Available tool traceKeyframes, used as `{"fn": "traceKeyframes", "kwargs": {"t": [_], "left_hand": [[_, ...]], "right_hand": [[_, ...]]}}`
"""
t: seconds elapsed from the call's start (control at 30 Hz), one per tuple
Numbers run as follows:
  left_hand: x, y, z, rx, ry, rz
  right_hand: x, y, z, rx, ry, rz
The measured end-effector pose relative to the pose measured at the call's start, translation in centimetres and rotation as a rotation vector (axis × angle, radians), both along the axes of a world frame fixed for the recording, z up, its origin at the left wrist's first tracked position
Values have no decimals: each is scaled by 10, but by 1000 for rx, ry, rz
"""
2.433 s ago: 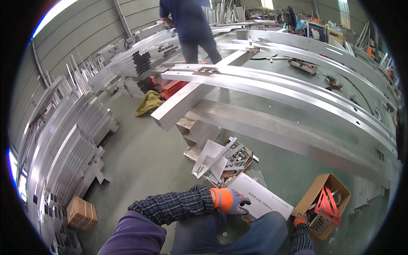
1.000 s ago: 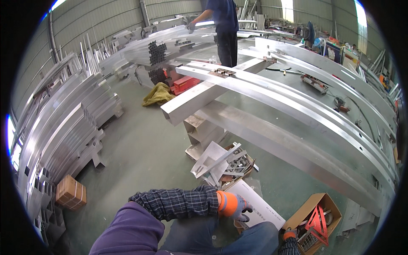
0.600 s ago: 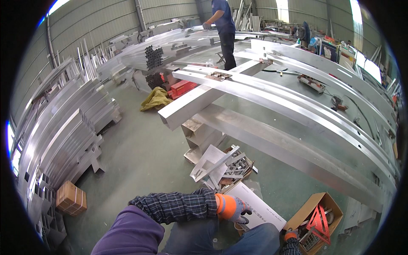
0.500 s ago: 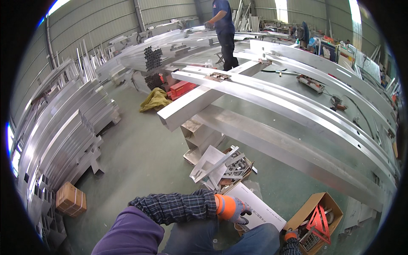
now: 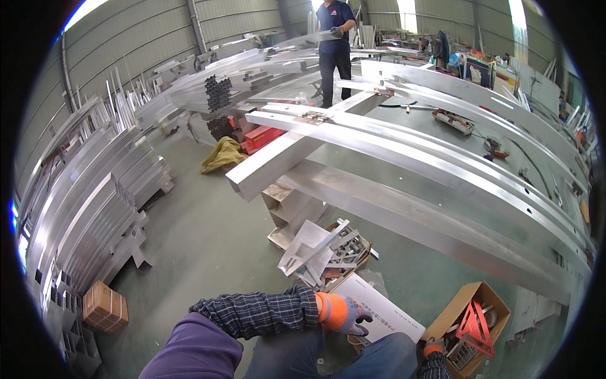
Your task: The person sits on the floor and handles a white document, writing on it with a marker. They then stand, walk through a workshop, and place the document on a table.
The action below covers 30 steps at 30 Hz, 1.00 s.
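My left hand [image 5: 344, 315], in an orange and grey glove, hangs over my knees beside a long white carton [image 5: 379, 306]. Its fingers are slightly bent and apart, with nothing seen between them. At the lower right, my right hand [image 5: 434, 347], gloved alike, reaches to the near left edge of an open cardboard box [image 5: 437, 327]. The fingers of that hand are mostly hidden. Inside the box lie a red triangular frame [image 5: 473, 328], a roll [image 5: 490, 318] and a metal part with a row of slots or teeth [image 5: 464, 355].
Ahead, a box of metal fittings [image 5: 347, 252] stands beneath long aluminium beams [image 5: 391, 205] crossing on supports. Stacked profiles [image 5: 95, 221] line the left, near a strapped carton [image 5: 105, 306]. A yellow-green cloth [image 5: 224, 156] and red case [image 5: 260, 138] lie farther off. A co-worker [image 5: 334, 50] stands behind.
The view has shifted slightly. The co-worker has turned toward me and now holds a long, pale strip. My two hands stay nearly where they were.
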State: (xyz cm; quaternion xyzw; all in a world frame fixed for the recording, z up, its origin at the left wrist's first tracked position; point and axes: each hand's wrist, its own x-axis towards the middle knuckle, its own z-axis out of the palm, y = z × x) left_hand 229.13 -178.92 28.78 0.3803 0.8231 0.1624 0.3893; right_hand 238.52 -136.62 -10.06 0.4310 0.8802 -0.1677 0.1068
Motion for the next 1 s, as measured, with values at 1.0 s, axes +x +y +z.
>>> {"fn": "traceKeyframes", "kwargs": {"t": [1.0], "left_hand": [[-21, -52, 0, 374, 147, 354]], "right_hand": [[11, 8, 2, 14, -4, 153]]}}
